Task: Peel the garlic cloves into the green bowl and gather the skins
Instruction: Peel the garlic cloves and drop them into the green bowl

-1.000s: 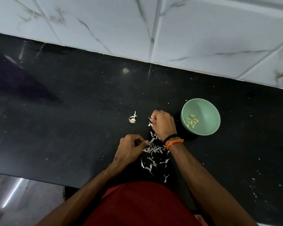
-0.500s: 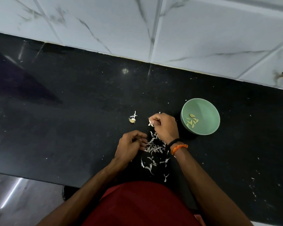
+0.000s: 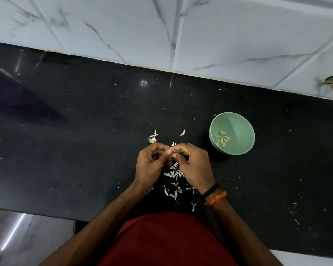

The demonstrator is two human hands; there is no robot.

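- The black desk [image 3: 85, 150] runs from the tiled wall [image 3: 238, 35] to its near edge by the red shirt [image 3: 167, 242]; wide bare stretches lie left and far right.
- The green bowl [image 3: 238, 123] stands right of the hands, apart from them, with peeled cloves [image 3: 222, 140] inside.
- The left hand [image 3: 152, 166] and right hand [image 3: 195, 166] meet fingertip to fingertip, fingers curled, pinching something too small to tell.
- The skins [image 3: 174, 173] lie scattered under and behind the hands, toward the near edge.
- A root scrap [image 3: 152, 139] sits just beyond the left hand.
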